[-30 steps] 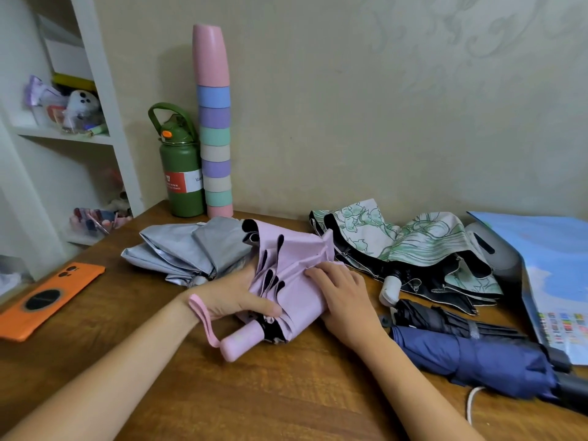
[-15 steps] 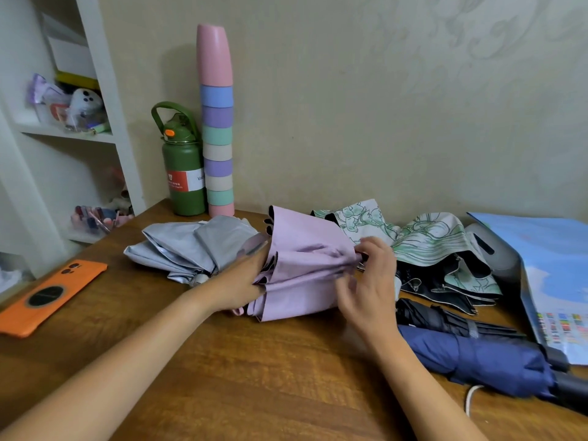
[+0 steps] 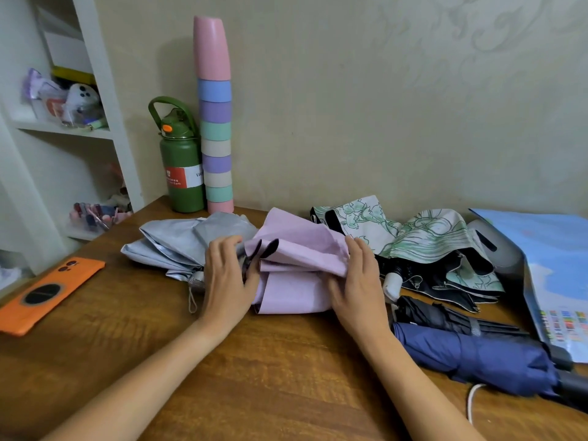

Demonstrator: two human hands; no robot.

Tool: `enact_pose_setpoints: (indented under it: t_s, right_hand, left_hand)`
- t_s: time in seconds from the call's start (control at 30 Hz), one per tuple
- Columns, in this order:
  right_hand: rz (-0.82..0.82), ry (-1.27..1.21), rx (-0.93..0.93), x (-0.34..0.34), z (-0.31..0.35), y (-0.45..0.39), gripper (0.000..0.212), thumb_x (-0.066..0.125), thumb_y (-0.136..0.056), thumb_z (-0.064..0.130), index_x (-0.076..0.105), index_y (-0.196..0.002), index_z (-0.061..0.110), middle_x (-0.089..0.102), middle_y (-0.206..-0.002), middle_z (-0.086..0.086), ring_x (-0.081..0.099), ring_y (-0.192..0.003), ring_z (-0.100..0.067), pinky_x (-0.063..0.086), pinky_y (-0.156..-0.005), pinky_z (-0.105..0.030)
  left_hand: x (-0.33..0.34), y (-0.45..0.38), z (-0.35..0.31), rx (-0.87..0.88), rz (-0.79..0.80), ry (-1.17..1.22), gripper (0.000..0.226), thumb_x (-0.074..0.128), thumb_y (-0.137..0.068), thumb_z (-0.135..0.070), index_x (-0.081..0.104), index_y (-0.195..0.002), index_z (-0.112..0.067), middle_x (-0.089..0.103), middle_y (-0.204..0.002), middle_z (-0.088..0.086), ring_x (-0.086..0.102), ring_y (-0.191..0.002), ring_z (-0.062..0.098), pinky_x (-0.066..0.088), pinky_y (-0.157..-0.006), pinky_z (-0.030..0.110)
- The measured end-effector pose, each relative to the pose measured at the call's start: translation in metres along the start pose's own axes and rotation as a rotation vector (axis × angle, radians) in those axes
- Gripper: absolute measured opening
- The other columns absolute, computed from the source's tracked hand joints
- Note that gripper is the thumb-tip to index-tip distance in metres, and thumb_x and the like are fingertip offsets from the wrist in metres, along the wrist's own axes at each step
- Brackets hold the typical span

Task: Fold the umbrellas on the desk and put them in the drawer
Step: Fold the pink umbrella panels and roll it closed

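Since half a second ago the right hand (image 3: 358,281) has dropped from the far right edge of the pink umbrella (image 3: 296,265) to lie along its right side, and the left hand (image 3: 227,278) has shifted onto the left end, where the black rib tips now stick up. Both hands press the bundle from either side, fingers fairly straight against the cloth; whether any fold is pinched under them cannot be told. The pink umbrella lies half-folded on the table (image 3: 254,370), mid-scene, its cloth loose and bunched.

Just left of it, touching, is a grey umbrella (image 3: 187,240), also unfolded. To the right lies a green-and-white patterned umbrella (image 3: 429,237) with a black lining, spread loose. Nearer on the right, a black umbrella (image 3: 445,316) and a blue umbrella (image 3: 477,358) lie rolled side by side.

At the far left of the table, against the wall, a green bottle (image 3: 181,167) stands beside a tall stack of cups (image 3: 214,122). An orange phone (image 3: 47,294) lies on the near left. A blue paper bag (image 3: 547,265) lies at the right edge. A white shelf (image 3: 105,106) stands on the left.
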State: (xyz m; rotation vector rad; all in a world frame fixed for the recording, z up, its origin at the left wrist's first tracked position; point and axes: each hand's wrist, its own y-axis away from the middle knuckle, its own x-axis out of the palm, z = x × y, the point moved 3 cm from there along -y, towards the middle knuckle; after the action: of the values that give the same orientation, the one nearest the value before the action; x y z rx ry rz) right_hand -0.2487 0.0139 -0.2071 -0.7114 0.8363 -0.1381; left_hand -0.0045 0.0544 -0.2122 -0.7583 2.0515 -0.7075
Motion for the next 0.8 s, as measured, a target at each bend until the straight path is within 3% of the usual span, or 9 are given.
enact_pose_setpoints:
  t_s: [0.1,0.23,0.3,0.43,0.47,0.6,0.7,0.77,0.8]
  right_hand:
    - [-0.13,-0.031,0.077,-0.004,-0.001,-0.007,0.066,0.067,-0.094,0.015,0.036,-0.152,0.004,0.044,-0.146,-0.017,0.042,-0.134,-0.031,0.037,-0.111,-0.038]
    - [-0.214,-0.002,0.173,-0.011,-0.002,-0.011,0.05,0.071,-0.093,0.028,0.047,-0.131,0.007,0.055,-0.119,-0.009,0.053,-0.108,-0.03,0.047,-0.083,-0.04]
    - [-0.176,0.024,0.24,-0.014,-0.003,-0.012,0.032,0.069,-0.094,0.035,0.046,-0.105,0.016,0.057,-0.094,0.001,0.056,-0.085,-0.026,0.04,-0.066,-0.037]
    - [-0.008,-0.02,0.059,-0.012,-0.001,-0.013,0.036,0.055,-0.099,0.046,0.045,-0.075,0.021,0.051,-0.059,0.004,0.05,-0.056,-0.018,0.04,-0.054,-0.042]
    - [0.05,-0.059,0.027,-0.011,0.0,-0.012,0.041,0.049,-0.1,0.049,0.045,-0.072,0.021,0.05,-0.056,0.003,0.049,-0.055,-0.019,0.041,-0.055,-0.044]
    - [0.34,-0.157,-0.005,-0.011,0.006,-0.008,0.057,0.034,-0.105,0.046,0.057,-0.063,0.016,0.06,-0.056,0.0,0.057,-0.058,-0.016,0.049,-0.069,-0.042]
    - [0.593,-0.085,-0.065,-0.002,0.007,0.0,0.032,0.049,-0.101,0.031,0.067,-0.076,0.021,0.069,-0.07,0.008,0.061,-0.067,-0.009,0.052,-0.075,-0.038]
    - [0.635,-0.063,-0.108,0.007,0.005,0.005,0.014,0.056,-0.094,0.028,0.07,-0.093,0.028,0.071,-0.084,0.012,0.061,-0.076,-0.007,0.053,-0.075,-0.039]
    - [0.621,-0.068,-0.112,0.01,0.003,0.006,0.017,0.056,-0.092,0.028,0.071,-0.099,0.03,0.071,-0.091,0.013,0.061,-0.081,-0.006,0.053,-0.077,-0.038]
  left_hand:
    - [-0.003,0.009,-0.007,0.091,-0.008,-0.004,0.034,0.055,-0.082,-0.026,0.046,-0.11,-0.008,0.041,-0.111,0.007,0.045,-0.102,0.024,0.047,-0.084,0.04]
    - [-0.009,0.012,-0.017,0.229,-0.004,0.012,0.021,0.056,-0.083,-0.023,0.041,-0.093,-0.014,0.038,-0.096,0.001,0.041,-0.089,0.021,0.038,-0.076,0.032]
    - [-0.009,0.013,-0.023,0.294,0.037,0.007,0.016,0.059,-0.089,-0.016,0.044,-0.086,-0.013,0.04,-0.09,-0.003,0.041,-0.084,0.016,0.038,-0.075,0.025]
    - [0.002,0.011,-0.015,0.257,0.186,-0.002,0.011,0.062,-0.094,-0.006,0.054,-0.09,-0.014,0.052,-0.092,-0.006,0.042,-0.088,0.005,0.035,-0.088,0.013]
    - [0.006,0.01,-0.009,0.24,0.237,0.022,0.006,0.055,-0.098,-0.009,0.057,-0.095,-0.014,0.054,-0.097,-0.007,0.045,-0.093,0.007,0.038,-0.089,0.018]
    - [0.01,0.007,0.007,0.196,0.377,0.079,0.028,0.035,-0.099,-0.024,0.06,-0.104,-0.013,0.048,-0.111,-0.013,0.046,-0.104,0.011,0.037,-0.094,0.029]
    - [0.005,0.008,0.008,0.189,0.429,0.1,0.037,0.037,-0.093,-0.03,0.062,-0.111,-0.01,0.047,-0.118,-0.013,0.043,-0.109,0.01,0.034,-0.096,0.026]
    - [0.006,0.008,0.008,0.213,0.471,0.023,0.045,0.042,-0.089,-0.037,0.061,-0.121,-0.011,0.049,-0.127,-0.007,0.042,-0.117,0.011,0.031,-0.097,0.024]
    - [0.007,0.008,0.009,0.221,0.481,-0.03,0.049,0.044,-0.088,-0.04,0.06,-0.125,-0.012,0.049,-0.132,-0.005,0.04,-0.121,0.011,0.029,-0.1,0.023]
